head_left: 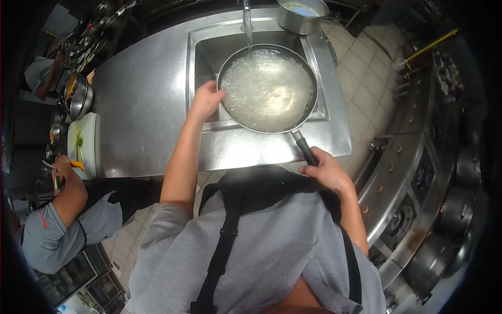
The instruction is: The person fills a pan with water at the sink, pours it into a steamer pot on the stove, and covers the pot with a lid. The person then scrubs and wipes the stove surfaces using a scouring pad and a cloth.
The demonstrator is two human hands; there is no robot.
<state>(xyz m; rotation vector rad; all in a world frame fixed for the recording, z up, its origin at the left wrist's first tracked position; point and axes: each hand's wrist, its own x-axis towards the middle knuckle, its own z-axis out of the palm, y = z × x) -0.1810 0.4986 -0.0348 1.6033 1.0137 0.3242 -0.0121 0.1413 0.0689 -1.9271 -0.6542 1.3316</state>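
Note:
A large frying pan (316, 90) full of rippling water sits over the metal sink (205, 55). Water runs from the faucet (247, 20) into it near the far rim. My left hand (208, 100) is closed on the pan's left edge, the thumb at the rim and the other fingers partly hidden. Around the end of the black handle (303, 147) my right hand (327, 170) is wrapped, near the counter's front edge.
A metal pot (300, 21) stands at the sink's far right corner. The steel counter (141, 94) stretches left to a white cutting board (90, 165) with green stalks. A co-worker's hand (63, 166) is beside it with an orange-handled tool. A stove (397, 209) lines the right.

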